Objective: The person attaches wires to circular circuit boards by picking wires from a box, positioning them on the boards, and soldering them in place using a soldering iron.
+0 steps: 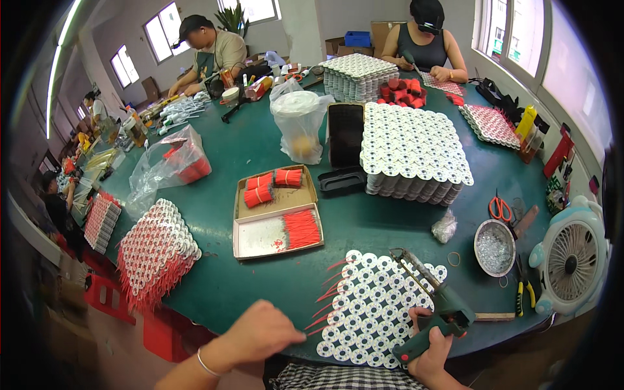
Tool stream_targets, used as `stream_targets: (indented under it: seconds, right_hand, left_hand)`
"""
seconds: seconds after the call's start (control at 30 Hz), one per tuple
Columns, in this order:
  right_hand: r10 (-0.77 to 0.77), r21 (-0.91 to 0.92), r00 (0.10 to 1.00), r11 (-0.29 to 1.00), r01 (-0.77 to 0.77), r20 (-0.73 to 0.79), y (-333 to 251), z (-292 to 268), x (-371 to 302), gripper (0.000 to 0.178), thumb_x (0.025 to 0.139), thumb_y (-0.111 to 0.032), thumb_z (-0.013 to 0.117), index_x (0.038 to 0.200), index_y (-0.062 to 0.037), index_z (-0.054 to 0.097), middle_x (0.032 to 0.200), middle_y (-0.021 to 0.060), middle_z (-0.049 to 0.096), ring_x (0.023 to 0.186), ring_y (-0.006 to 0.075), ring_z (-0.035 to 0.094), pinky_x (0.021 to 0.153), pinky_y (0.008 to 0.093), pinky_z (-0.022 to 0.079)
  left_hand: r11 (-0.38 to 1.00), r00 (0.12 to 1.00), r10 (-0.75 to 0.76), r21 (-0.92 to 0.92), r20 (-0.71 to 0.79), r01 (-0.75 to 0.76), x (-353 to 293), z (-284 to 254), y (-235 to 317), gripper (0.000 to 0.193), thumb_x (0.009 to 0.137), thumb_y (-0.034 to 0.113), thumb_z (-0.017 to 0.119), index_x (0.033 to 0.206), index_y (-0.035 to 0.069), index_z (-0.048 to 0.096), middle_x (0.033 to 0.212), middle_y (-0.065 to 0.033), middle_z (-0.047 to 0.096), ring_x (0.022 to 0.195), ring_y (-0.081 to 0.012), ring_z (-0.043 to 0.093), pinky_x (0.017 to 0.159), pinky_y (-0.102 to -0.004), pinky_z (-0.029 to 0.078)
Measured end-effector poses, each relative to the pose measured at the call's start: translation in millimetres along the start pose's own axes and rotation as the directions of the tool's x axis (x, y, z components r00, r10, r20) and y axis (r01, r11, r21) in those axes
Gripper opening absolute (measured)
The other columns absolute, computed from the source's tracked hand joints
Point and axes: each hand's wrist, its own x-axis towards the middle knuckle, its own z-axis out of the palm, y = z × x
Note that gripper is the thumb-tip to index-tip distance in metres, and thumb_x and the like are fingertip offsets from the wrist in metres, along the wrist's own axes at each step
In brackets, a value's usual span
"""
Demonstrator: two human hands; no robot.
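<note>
My right hand (430, 351) grips a green soldering gun (448, 311), its metal tip and feed tube reaching over a panel of white round circuit boards (374, 305). The panel lies flat at the table's front edge. Several red wires (333, 287) stick out from its left side. Beside the lowest wires, my left hand (263, 330) is closed, fingertips together; whatever they pinch is too small to make out. Past the panel, a shallow cardboard box (244, 242) holds loose red wires (302, 229) in its near half and banded red wire bundles (260, 188) in its far half.
A tall stack of white panels (416, 143) stands behind, beside a black bin (346, 133). Wired panels (159, 244) are piled at left. A metal bowl (494, 244), pliers (524, 289), red-handled scissors (500, 207) and a fan (572, 263) sit at right. Two people work across the table.
</note>
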Motion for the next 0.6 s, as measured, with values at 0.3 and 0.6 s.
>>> stream_targets:
  seconds: [0.3, 0.6]
  right_hand:
    - [0.088, 0.051, 0.996, 0.995, -0.087, -0.026, 3.9, -8.7, 1.1, 0.049, 0.081, -0.021, 0.052, 0.122, -0.0035, 0.031, 0.105, 0.0197, 0.050, 0.099, 0.0292, 0.052, 0.095, 0.0432, 0.038]
    - [0.060, 0.040, 0.998, 0.997, -0.061, 0.027, 4.4, -5.0, -1.6, 0.047, 0.082, -0.019, 0.050, 0.123, -0.0016, 0.033, 0.105, 0.0201, 0.052, 0.092, 0.0286, 0.056, 0.090, 0.0439, 0.041]
  left_hand:
    - [0.863, 0.831, -0.361, 0.186, -0.424, 0.470, 114.4, -3.4, -109.7, 0.017, 0.076, 0.008, 0.056, 0.092, 0.004, 0.062, 0.083, -0.0159, 0.061, 0.082, -0.0326, 0.057, 0.074, -0.0407, 0.045]
    - [0.744, 0.842, -0.440, 0.399, -0.312, 0.537, 121.6, 7.3, -131.7, 0.016, 0.073, 0.010, 0.059, 0.087, 0.008, 0.067, 0.079, -0.0144, 0.059, 0.081, -0.0314, 0.055, 0.074, -0.0401, 0.045]
